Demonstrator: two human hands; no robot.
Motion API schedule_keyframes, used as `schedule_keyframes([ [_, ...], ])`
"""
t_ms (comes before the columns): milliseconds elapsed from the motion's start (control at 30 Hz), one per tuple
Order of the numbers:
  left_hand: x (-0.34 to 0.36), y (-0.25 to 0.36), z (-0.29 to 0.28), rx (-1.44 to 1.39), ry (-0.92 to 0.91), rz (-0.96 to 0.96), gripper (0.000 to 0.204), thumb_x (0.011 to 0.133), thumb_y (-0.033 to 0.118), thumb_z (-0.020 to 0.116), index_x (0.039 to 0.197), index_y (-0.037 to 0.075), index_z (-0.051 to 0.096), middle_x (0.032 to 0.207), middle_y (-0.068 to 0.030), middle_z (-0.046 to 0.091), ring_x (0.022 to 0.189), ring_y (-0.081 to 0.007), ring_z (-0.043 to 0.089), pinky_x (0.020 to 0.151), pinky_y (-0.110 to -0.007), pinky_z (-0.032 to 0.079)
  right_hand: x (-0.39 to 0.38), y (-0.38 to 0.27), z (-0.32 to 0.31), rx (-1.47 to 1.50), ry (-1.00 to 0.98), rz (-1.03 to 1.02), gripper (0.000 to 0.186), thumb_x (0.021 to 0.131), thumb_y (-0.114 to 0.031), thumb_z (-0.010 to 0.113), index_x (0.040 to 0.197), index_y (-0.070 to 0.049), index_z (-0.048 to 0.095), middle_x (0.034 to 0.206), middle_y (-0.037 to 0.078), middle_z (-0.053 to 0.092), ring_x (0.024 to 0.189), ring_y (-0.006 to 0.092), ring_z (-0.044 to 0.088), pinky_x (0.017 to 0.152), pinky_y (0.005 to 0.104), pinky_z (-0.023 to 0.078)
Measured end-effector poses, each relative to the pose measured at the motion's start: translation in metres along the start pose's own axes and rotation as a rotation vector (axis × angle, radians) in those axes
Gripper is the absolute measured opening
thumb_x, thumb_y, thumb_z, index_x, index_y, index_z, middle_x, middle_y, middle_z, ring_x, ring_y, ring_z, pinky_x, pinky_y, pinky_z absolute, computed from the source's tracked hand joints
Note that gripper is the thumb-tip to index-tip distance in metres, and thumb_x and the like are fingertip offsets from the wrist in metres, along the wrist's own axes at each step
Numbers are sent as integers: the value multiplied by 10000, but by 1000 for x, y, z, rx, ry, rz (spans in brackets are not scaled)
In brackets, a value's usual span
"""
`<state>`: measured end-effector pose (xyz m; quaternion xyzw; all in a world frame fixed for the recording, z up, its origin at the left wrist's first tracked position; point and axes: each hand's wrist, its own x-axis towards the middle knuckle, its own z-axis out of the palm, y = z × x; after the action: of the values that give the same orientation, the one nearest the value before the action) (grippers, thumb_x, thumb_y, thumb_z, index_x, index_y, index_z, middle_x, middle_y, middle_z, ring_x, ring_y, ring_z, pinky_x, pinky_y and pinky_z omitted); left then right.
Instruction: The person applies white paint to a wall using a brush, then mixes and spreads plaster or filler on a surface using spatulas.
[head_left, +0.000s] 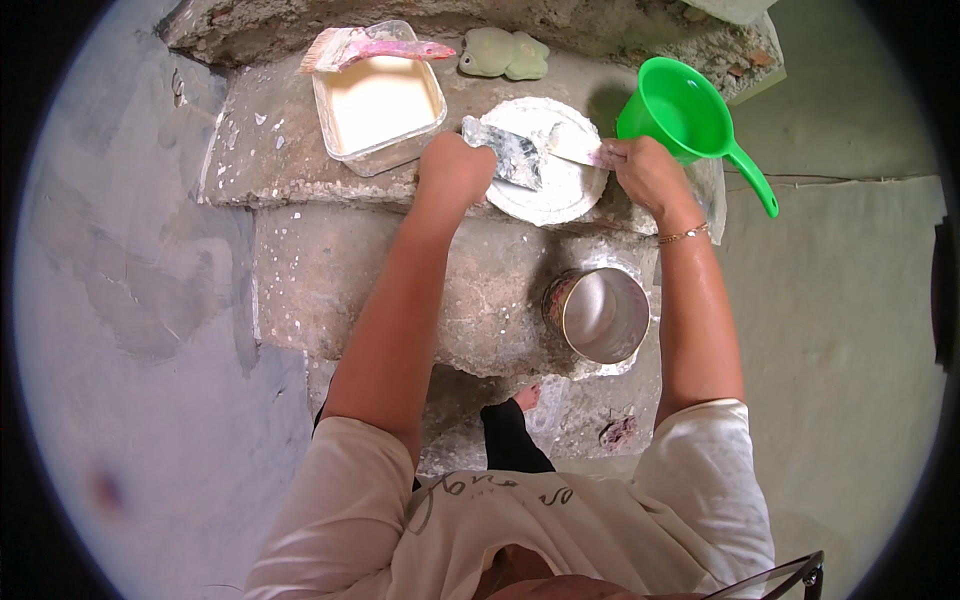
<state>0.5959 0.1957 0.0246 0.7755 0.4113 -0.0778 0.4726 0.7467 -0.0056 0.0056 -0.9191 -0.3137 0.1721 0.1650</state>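
Observation:
My left hand (458, 170) is closed on a wide, dark grey scraper (515, 160) smeared with white; its grip is hidden by my fingers. My right hand (645, 172) pinches a narrower putty knife (573, 148) coated in white paste. Both blades meet, or nearly meet, above a round white lid or shallow dish (545, 208) covered in white paste. Left of that stands a clear rectangular tub (385, 105) of creamy white liquid, close to my left hand. Across its far rim lies a paintbrush (375, 48) with a pink, paint-stained handle.
A green dipper (690, 110) stands right of the dish, its handle sticking out past the ledge. Behind is a pale green animal-shaped object (503, 53). On the lower step (380, 270) sits a metal can (605, 315). A rough wall edge (330, 20) runs along the back.

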Motion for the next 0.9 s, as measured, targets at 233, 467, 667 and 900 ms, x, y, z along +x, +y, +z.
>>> schedule_keyframes([
  [233,12,-10,5,-151,93,-24,256,775,153,571,725,-97,587,568,-145,586,515,-226,602,521,-368,464,-26,-30,8,-134,187,-49,265,835,-208,564,1064,-199,698,938,157,642,872,336,619,752,403,481],
  [467,6,-41,25,-900,-43,-94,105,833,22,545,881,-67,519,739,-102,527,562,-159,475,463,-322,383,-102,-61,48,-100,309,-229,462,769,27,512,1206,-90,607,899,147,488,850,321,525,747,402,454],
  [667,-5,-53,33,-1322,-153,-155,113,850,-46,497,960,-54,476,823,-97,507,606,-137,412,515,-288,349,-124,-51,52,-65,366,-229,524,713,68,554,1207,-97,612,904,149,494,842,316,528,733,393,450],
  [900,-20,-59,30,-1184,-32,-180,78,853,5,534,907,-36,495,821,-88,514,593,-135,423,505,-279,355,-138,-23,42,64,355,-144,439,724,75,577,1130,-71,663,848,135,520,770,303,550,719,381,460],
])
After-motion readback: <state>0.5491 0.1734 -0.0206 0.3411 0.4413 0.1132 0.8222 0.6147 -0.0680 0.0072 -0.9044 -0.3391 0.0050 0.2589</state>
